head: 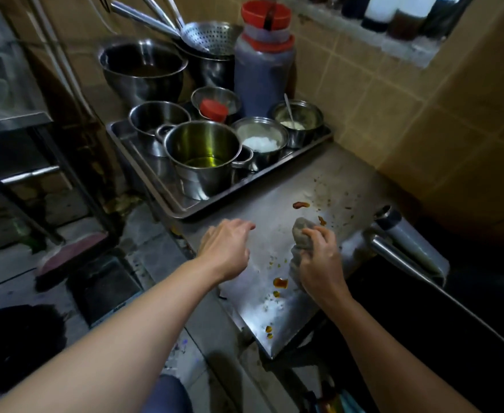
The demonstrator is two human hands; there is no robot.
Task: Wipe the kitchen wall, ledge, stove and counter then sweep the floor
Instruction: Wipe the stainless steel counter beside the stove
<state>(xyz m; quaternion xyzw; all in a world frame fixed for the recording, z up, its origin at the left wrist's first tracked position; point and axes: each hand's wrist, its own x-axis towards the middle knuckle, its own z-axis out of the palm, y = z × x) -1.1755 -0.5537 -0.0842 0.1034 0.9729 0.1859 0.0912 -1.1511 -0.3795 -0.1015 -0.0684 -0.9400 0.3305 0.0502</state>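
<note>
Right hand (319,263) grip closed round bunched grey rag (303,231), rag pressed on steel desk (244,293). Red-brown sauce smear (301,205) just ahead of rag, toward tiled wall (394,114); orange drips (280,283) close on near-left side, more toward desk's near corner. Spill line ran roughly far-to-near along desk, so stroke probably along that axis. Left hand (227,248) empty, fingers loosely curled, hovering beside tray of pots (182,208). Right hand nearer all spills.

A bunched grey cloth (300,236) sits on the steel desk (274,204), brown sauce spots (301,205) at its twelve and six o'clock.
</note>
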